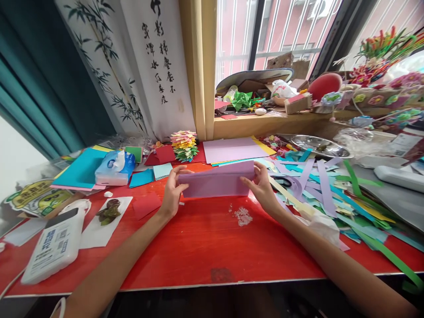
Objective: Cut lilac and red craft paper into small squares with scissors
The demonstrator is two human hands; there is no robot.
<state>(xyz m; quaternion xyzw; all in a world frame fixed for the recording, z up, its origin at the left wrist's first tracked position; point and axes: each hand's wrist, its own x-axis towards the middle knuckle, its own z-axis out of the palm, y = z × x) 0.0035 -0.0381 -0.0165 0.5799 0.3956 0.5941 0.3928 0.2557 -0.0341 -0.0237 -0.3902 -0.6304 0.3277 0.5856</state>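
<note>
A folded sheet of purple paper point(215, 185) is held lengthwise just above the red table, its long fold running from side to side. My left hand point(174, 187) pinches its left end between thumb and fingers. At the opposite end my right hand point(260, 183) grips it the same way, thumb in front and fingers behind. Beyond the paper lies a stack of coloured sheets point(232, 151) with a purple one on top. To its left stands a layered folded-paper piece point(184, 145) in pink, yellow and green. Small clear bits point(243, 216) lie scattered on the table in front of the paper.
Paper strips point(326, 187) and a scissors handle point(281, 181) crowd the right side, with a metal tray point(320, 145) behind. On the left are a tissue pack point(115, 168), blue sheets point(81, 168), a white box-shaped pack point(54, 247) and a red paper square point(146, 205). The table's front edge point(215, 285) runs close below.
</note>
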